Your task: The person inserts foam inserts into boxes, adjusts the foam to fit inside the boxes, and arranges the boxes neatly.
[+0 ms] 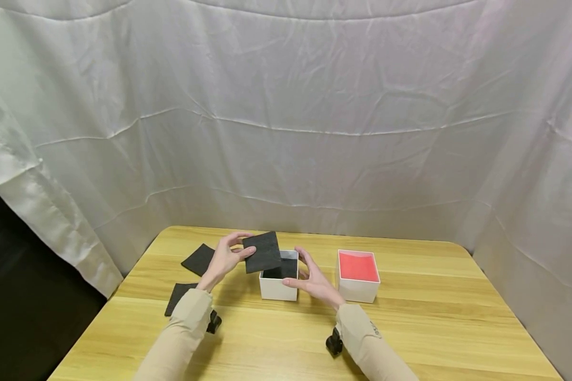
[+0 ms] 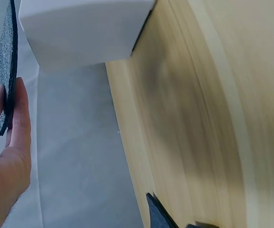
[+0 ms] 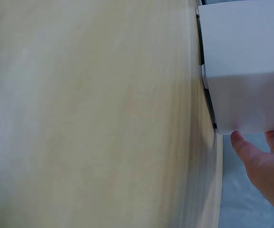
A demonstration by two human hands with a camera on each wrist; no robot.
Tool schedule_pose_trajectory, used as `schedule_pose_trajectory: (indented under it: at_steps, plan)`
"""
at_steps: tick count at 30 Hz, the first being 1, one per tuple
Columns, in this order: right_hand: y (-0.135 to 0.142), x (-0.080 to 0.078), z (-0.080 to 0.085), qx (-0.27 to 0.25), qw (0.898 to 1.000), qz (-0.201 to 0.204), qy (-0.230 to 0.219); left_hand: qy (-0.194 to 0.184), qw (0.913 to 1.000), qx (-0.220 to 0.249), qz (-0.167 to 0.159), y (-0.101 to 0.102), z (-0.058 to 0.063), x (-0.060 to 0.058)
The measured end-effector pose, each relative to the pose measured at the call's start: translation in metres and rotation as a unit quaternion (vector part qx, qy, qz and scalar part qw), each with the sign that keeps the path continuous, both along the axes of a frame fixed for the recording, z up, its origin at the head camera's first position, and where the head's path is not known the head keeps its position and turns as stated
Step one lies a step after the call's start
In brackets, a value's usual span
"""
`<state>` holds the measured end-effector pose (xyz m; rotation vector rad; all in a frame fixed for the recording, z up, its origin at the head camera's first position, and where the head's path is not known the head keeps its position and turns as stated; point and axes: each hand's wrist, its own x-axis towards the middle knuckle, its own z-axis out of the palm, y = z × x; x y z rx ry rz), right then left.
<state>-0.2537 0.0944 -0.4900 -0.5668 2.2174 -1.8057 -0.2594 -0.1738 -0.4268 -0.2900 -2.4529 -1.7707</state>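
My left hand [image 1: 225, 259] pinches a thin black foam square [image 1: 263, 253] near its left edge, thumb in front and fingers behind. In the left wrist view that square [image 2: 6, 71] appears nearly edge-on. The square is over the back left part of an open white box [image 1: 278, 290], which has black material [image 1: 286, 269] inside. My right hand [image 1: 315, 283] is at the box's right side, thumb and fingers spread apart. In the right wrist view its thumb and fingers [image 3: 245, 147] are close against the white wall; contact is hard to tell.
Two more black squares lie left on the wooden table, one farther back [image 1: 198, 259] and one nearer [image 1: 177, 297], partly hidden by my arm. A second white box [image 1: 357, 290] with a red sheet [image 1: 358, 265] inside stands to the right. A pale curtain [image 1: 314, 159] hangs behind.
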Motion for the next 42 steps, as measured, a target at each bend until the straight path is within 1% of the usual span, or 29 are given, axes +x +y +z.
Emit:
schedule_pose_trajectory:
  at_steps: [2, 7, 10, 15, 21, 26, 32, 37, 42]
  plan:
    - [0.0, 0.0, 0.0, -0.001, 1.0, 0.001, 0.0, -0.002, 1.0, 0.002, -0.005, 0.003, 0.001, -0.001]
    - [0.0, -0.001, 0.0, 0.0, 1.0, 0.002, 0.001, 0.005, 1.0, -0.001, -0.006, 0.012, 0.002, -0.004]
    - [0.0, -0.001, 0.0, -0.001, 1.0, 0.002, -0.002, 0.004, 0.9999, 0.009, -0.01, 0.018, 0.003, -0.005]
    - [-0.001, -0.001, 0.0, -0.01, 1.0, 0.004, -0.004, -0.009, 0.9993, 0.03, -0.019, 0.027, 0.004, -0.006]
    - [-0.001, 0.0, 0.001, -0.022, 1.0, 0.012, -0.008, -0.008, 0.9995, 0.018, -0.026, 0.032, 0.002, -0.007]
    - [-0.001, 0.001, 0.002, -0.029, 0.999, 0.015, -0.012, 0.012, 0.9992, -0.017, -0.033, 0.034, 0.002, -0.007]
    - [-0.001, -0.001, 0.001, -0.03, 0.999, 0.017, -0.006, 0.042, 0.9956, -0.071, -0.045, 0.036, 0.001, -0.008]
    - [0.0, -0.002, 0.0, -0.021, 1.0, 0.015, -0.001, 0.063, 0.9901, -0.108, -0.065, 0.038, 0.001, -0.009]
    - [0.0, -0.001, 0.001, -0.02, 1.0, 0.009, -0.005, 0.093, 0.9815, -0.151, -0.072, 0.04, 0.003, -0.009]
